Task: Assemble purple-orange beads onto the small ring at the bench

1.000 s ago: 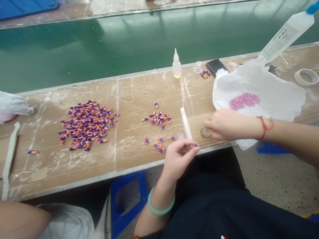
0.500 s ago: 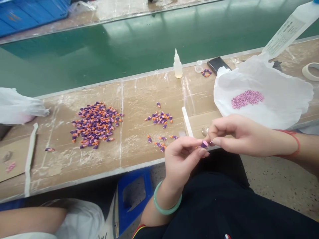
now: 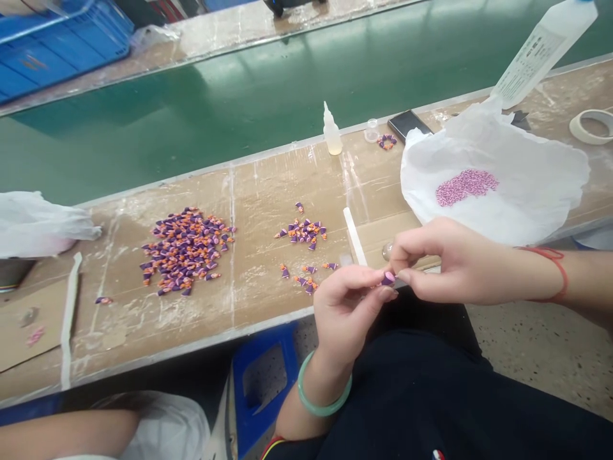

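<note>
My left hand (image 3: pixel 345 305) pinches a small purple figurine (image 3: pixel 387 278) between thumb and fingertips, its flat pink end facing my right hand. My right hand (image 3: pixel 438 262) is closed in a pinch right beside that pink end; whatever lies between its fingertips is too small to make out. Beyond my hands a small cluster of purple-and-orange figurines (image 3: pixel 306 231) lies on the brown table covering, with several more strewn nearer to me. A heap of tiny pink pieces (image 3: pixel 467 186) rests on crumpled white paper (image 3: pixel 536 191) past my right hand. A round glassy object (image 3: pixel 387 250) shows just behind my right fingertips.
A large pile of figurines (image 3: pixel 186 252) lies to the left. Toward the back stand a dropper bottle (image 3: pixel 332 131), a phone (image 3: pixel 409 124) and a tilted white bottle (image 3: pixel 541 57). A white strip (image 3: pixel 354 235) lies before my hands. Another person's limb (image 3: pixel 67 433) is at lower left.
The view has shifted slightly, so table things sit a little differently. My right fingertips are now closer to the figurine's pink end; my left hand keeps its hold.
</note>
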Available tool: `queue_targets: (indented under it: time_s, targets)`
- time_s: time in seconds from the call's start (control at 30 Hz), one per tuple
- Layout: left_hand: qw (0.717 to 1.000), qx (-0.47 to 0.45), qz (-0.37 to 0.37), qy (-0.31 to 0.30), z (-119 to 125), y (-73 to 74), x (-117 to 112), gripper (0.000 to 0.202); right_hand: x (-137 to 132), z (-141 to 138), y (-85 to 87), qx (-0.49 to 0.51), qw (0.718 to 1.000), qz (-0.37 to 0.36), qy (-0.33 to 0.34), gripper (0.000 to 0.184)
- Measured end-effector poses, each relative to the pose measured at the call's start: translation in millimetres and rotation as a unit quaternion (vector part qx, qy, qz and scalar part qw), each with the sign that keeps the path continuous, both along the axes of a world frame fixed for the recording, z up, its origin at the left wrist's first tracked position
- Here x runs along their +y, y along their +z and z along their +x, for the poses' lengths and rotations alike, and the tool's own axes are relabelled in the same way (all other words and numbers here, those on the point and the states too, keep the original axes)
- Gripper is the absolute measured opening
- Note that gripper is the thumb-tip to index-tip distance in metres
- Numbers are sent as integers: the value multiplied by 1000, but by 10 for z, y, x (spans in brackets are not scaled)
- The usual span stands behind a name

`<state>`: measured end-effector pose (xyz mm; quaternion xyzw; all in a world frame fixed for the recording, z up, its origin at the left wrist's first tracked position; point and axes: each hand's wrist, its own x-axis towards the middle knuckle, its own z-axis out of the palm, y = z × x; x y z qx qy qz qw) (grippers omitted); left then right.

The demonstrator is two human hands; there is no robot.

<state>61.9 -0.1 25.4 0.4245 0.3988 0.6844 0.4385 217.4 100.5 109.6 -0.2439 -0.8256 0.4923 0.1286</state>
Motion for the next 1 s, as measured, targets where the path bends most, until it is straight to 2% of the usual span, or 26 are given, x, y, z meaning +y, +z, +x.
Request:
queue_targets:
  time_s: [0.3, 0.47, 0.7, 1.0]
  targets:
    - [995, 77, 16, 59, 29, -44, -59, 19, -26, -10, 40, 4, 998, 56, 4, 12]
    - [993, 71, 35, 83, 57, -56, -58, 19, -44, -15, 30, 29, 995, 94, 7, 11]
    - [994, 74, 64, 56, 21, -39, -48, 32, -53, -4, 17, 36, 994, 100, 21, 12]
    - [994, 72, 80, 34, -16, -29, -46, 29, -76, 10, 13, 34, 989, 137, 38, 14]
